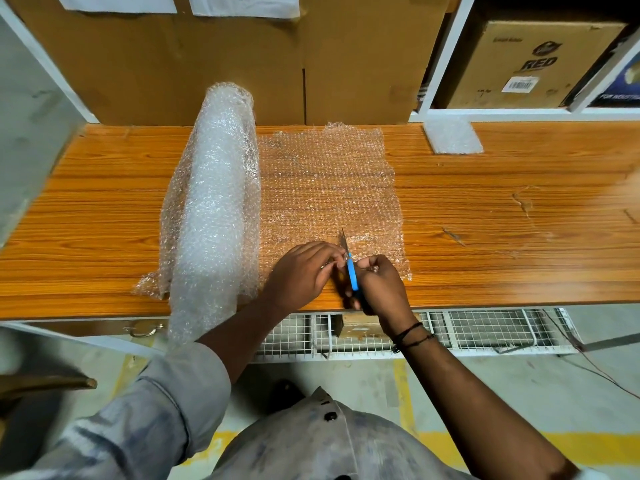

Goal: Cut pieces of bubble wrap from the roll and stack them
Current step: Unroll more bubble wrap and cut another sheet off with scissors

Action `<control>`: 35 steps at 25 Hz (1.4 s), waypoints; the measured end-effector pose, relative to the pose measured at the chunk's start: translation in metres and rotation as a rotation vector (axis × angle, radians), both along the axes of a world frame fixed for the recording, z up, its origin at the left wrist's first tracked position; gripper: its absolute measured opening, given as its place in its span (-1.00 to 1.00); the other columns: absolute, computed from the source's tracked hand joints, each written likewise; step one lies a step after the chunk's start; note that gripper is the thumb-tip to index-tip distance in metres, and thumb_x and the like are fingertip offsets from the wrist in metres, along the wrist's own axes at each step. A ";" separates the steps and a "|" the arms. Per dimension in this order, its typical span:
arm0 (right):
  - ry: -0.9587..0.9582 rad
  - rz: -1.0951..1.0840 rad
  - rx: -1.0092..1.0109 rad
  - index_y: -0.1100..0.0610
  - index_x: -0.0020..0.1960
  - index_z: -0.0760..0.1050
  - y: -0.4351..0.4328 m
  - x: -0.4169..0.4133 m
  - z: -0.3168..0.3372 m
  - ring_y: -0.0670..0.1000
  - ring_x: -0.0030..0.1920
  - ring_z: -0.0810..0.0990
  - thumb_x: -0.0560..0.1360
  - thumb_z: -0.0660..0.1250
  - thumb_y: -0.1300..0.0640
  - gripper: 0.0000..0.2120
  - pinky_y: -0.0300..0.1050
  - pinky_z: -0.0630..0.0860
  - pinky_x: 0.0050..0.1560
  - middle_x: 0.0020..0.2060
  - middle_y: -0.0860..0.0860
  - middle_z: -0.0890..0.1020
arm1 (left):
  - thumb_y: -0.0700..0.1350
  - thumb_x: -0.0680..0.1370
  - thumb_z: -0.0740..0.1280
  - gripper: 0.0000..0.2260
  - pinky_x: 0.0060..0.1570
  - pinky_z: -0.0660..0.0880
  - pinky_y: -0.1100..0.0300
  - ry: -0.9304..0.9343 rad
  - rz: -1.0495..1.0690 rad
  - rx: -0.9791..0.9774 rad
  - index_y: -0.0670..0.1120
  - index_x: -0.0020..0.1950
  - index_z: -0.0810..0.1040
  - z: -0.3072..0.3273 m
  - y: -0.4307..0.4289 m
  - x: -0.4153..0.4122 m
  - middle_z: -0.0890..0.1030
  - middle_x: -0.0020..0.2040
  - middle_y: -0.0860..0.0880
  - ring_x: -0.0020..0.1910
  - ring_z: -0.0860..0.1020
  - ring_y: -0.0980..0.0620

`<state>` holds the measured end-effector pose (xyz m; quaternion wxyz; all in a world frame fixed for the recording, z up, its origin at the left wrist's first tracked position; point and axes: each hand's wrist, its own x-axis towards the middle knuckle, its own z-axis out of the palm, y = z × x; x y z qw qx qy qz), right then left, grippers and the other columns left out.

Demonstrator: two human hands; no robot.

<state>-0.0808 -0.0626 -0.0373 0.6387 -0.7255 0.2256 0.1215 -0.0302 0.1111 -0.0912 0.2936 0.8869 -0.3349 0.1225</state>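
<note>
A clear bubble wrap roll (216,202) lies on the wooden table (502,220), running from the back to past the front edge. An unrolled sheet of bubble wrap (329,188) spreads flat to the right of the roll. My right hand (379,289) grips blue-handled scissors (350,268), blades pointing away from me into the sheet's near edge. My left hand (301,273) pinches the sheet's near edge just left of the blades. Whether the blades are apart is too small to tell.
A small white foam piece (452,136) rests at the table's back right. Large cardboard boxes (207,64) stand behind the table. A printed carton (526,64) sits on a white shelf at right. A wire rack (450,330) hangs under the table's front edge.
</note>
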 end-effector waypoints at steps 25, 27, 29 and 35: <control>0.057 -0.026 0.017 0.15 0.05 0.35 0.002 0.031 0.004 0.03 -0.57 0.42 0.56 0.38 0.16 -0.80 -0.22 0.28 -0.54 -0.37 0.15 0.59 | -0.06 0.66 0.28 -0.84 0.03 0.46 0.14 -0.015 0.014 -0.009 -0.11 0.10 0.59 0.000 0.004 0.001 0.66 0.03 -0.01 0.02 0.61 -0.04; 0.044 -0.018 -0.011 0.15 0.04 0.35 0.003 0.032 0.003 0.03 -0.59 0.42 0.57 0.37 0.17 -0.81 -0.24 0.27 -0.56 -0.36 0.16 0.59 | -0.06 0.65 0.28 -0.85 0.02 0.47 0.12 -0.013 0.008 -0.011 -0.11 0.09 0.59 0.000 0.004 0.002 0.66 0.03 -0.01 0.02 0.61 -0.04; 0.027 -0.010 -0.021 0.15 0.04 0.35 0.003 0.034 0.003 0.02 -0.61 0.41 0.57 0.34 0.21 -0.84 -0.26 0.25 -0.59 -0.38 0.19 0.57 | -0.06 0.65 0.29 -0.85 0.00 0.48 0.11 -0.010 0.006 -0.011 -0.10 0.09 0.59 -0.001 0.005 0.002 0.66 0.02 -0.01 0.00 0.61 -0.04; 0.050 -0.020 0.003 0.15 0.03 0.36 0.003 0.044 -0.005 0.04 -0.58 0.42 0.52 0.44 0.08 -0.72 -0.20 0.28 -0.52 -0.37 0.17 0.59 | -0.06 0.67 0.28 -0.85 -0.07 0.50 0.08 -0.009 -0.003 -0.016 -0.09 0.07 0.59 -0.001 0.005 0.001 0.65 -0.02 0.00 -0.05 0.59 -0.02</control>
